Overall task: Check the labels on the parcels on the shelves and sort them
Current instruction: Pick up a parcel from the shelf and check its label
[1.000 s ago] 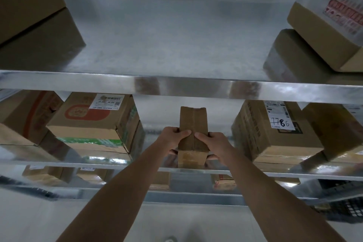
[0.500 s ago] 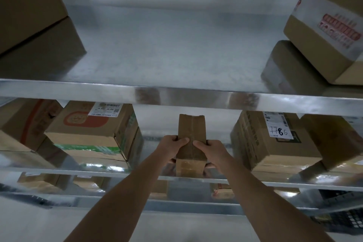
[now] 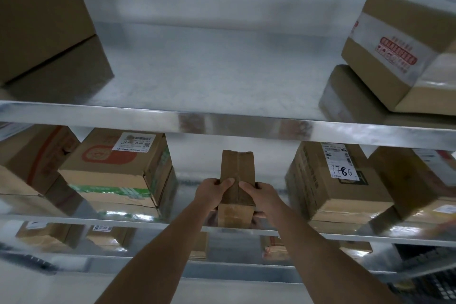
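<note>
Two hands hold one small brown parcel [image 3: 237, 175] at the front edge of the middle shelf [image 3: 172, 224], in the gap between its neighbours. The left hand [image 3: 212, 192] and the right hand [image 3: 259, 195] each curl round a side of the parcel, thumbs pressed on its taped top face and fingers wrapped underneath. No label shows on the faces turned to the camera. Left of the parcel, on the same shelf, sits a box with an orange print [image 3: 116, 168] and a white barcode label. Right of the parcel stands a box whose label bears handwritten digits [image 3: 338, 175], probably 7786, though the first strokes are blurred. Above the parcel, the upper shelf [image 3: 222, 118] carries a plain carton [image 3: 42, 24] at far left and a taped carton with red print [image 3: 399, 49] at far right.
</note>
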